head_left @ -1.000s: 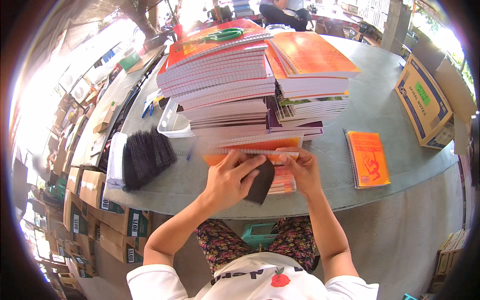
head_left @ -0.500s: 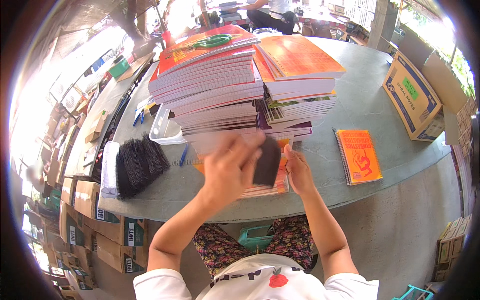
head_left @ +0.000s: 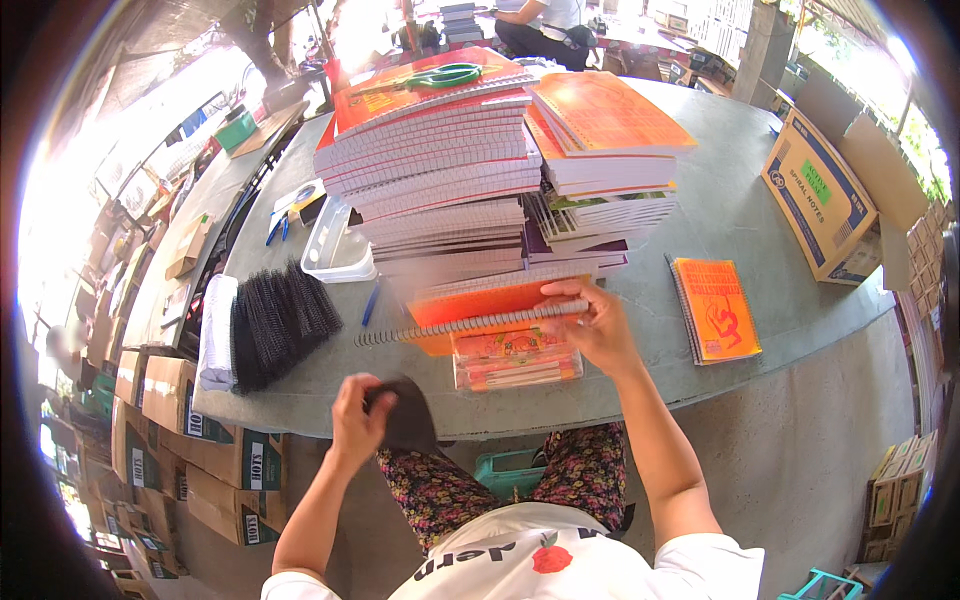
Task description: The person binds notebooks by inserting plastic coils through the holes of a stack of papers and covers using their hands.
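Note:
My left hand [head_left: 358, 418] grips a flat black piece [head_left: 408, 415] with a rounded end, its kind unclear, just off the table's front edge. My right hand [head_left: 603, 322] pinches the right end of a grey spiral coil [head_left: 470, 322] along the edge of an orange notebook [head_left: 500, 297]. The coil's left end sticks out past the notebook. In front of it lies a flat pack [head_left: 517, 362] with a pink and orange pattern. Behind stand tall stacks of spiral notebooks [head_left: 430, 165] and orange-covered notebooks [head_left: 610, 115], with green-handled scissors [head_left: 445, 76] on the left stack.
At left are a bundle of black coils [head_left: 285, 325], a white roll [head_left: 217, 335], a blue pen [head_left: 371, 304] and a clear plastic tub [head_left: 338, 250]. One orange notebook [head_left: 716, 310] and an open carton [head_left: 820, 195] sit at right. A person [head_left: 545, 30] sits beyond the table.
My left hand, with the black piece, has moved from over the notebook down and left past the table edge. My right hand has shifted slightly up onto the coil. The coil and pack are now uncovered.

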Available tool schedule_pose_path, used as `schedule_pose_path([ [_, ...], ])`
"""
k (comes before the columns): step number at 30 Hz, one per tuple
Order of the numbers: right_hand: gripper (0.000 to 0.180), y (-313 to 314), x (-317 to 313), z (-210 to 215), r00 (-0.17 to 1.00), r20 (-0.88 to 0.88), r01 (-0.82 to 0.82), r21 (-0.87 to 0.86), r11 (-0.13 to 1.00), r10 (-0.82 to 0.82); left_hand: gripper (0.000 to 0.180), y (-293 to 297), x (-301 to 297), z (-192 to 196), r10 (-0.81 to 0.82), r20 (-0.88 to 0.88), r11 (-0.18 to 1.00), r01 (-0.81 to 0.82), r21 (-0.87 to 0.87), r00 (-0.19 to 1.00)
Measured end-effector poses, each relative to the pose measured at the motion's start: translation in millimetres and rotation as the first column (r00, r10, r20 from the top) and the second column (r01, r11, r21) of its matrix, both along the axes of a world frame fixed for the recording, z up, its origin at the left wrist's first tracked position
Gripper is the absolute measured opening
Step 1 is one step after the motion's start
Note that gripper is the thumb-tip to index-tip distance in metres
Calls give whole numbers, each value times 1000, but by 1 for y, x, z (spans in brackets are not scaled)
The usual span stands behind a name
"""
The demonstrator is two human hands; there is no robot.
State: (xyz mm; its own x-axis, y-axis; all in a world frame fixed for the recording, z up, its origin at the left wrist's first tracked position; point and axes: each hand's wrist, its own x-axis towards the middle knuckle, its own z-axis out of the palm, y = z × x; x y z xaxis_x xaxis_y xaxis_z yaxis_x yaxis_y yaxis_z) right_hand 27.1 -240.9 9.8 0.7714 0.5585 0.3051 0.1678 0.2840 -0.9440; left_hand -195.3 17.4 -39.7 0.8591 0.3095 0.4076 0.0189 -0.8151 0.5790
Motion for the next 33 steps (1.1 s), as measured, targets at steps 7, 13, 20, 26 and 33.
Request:
schedule_pose_path([
  [7,20,0,9,-13,996,63,71,-146,987,-62,16,-46,38,45,-128,203,882,18,471,971],
  [13,21,-6,3,-16,996,3,-91,39,995,91,34,-101,140,82,-429,176,827,307,470,886],
  [20,25,-18,10,-29,994,-63,-84,38,996,87,23,-108,153,88,-448,191,805,300,512,873],
  [26,24,-15,6,-34,998,-61,-26,59,998,30,19,-104,152,89,-336,-130,835,359,418,933],
  [33,24,-16,7,-40,994,-91,-42,127,991,53,10,-113,149,95,-436,146,860,364,356,888],
])
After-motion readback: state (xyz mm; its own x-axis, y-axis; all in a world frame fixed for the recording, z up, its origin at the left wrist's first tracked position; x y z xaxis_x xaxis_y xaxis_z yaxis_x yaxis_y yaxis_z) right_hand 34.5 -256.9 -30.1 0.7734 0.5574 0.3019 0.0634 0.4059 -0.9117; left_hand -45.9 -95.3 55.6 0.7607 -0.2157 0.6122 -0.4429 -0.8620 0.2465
